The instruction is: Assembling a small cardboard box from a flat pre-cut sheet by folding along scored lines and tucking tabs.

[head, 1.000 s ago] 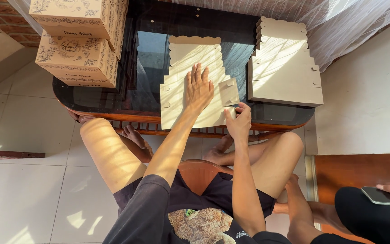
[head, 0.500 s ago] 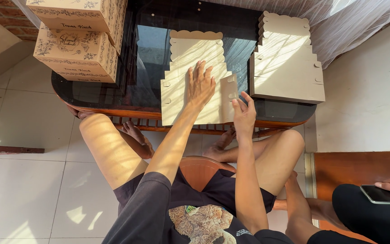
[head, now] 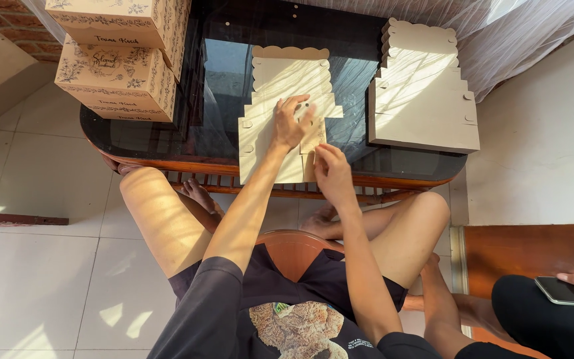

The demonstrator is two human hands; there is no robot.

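Cardboard blank (head: 280, 126) lies under flat left hand (head: 291, 123) (right hand (head: 330, 169) pinches its flap).

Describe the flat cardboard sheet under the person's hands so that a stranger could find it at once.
On the dark glass table, look at the near edge. A pale flat box blank lies there under the left hand and right hand. Unlike the stack of blanks beside it, it lies single.

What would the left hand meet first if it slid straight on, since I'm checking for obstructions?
Probably only more of the flat box blank under the left hand, then its scalloped edge and bare glass table.
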